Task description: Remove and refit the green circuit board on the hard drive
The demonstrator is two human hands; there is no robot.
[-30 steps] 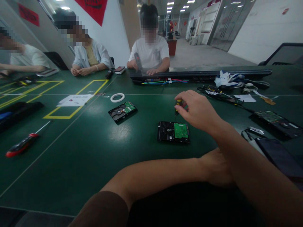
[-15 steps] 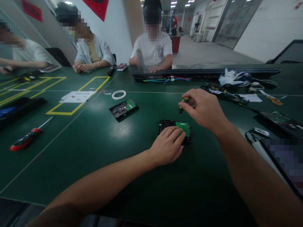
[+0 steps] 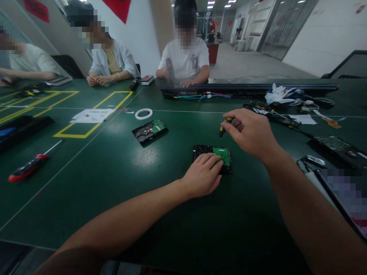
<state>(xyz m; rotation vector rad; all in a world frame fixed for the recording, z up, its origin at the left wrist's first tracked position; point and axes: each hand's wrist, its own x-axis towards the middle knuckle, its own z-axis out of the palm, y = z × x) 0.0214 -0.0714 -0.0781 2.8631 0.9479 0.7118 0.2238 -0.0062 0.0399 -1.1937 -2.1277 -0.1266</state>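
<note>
Under my left hand (image 3: 203,173) lies a black hard drive (image 3: 197,149) with a green circuit board, flat on the table. The fingers drape over its board side and hold it in place, partly covering it. My right hand (image 3: 246,131) pinches the black-and-yellow handle of a small screwdriver (image 3: 222,130) between thumb and fingers. That screwdriver points downward, just above the drive's far edge; its thin shaft is hard to see. Farther left sits a second hard drive (image 3: 149,132), touched by neither hand.
A white tape ring (image 3: 143,114) lies behind the second drive. At left are a red-and-black screwdriver (image 3: 31,168), a black tray (image 3: 23,131) and paper (image 3: 91,115). Another drive (image 3: 338,149) and a pixelated screen (image 3: 344,198) are at right. Several people sit across the table (image 3: 114,221).
My right hand has shifted slightly right, and the screwdriver handle has turned a little in the fingers. My left hand stays on the hard drive.
</note>
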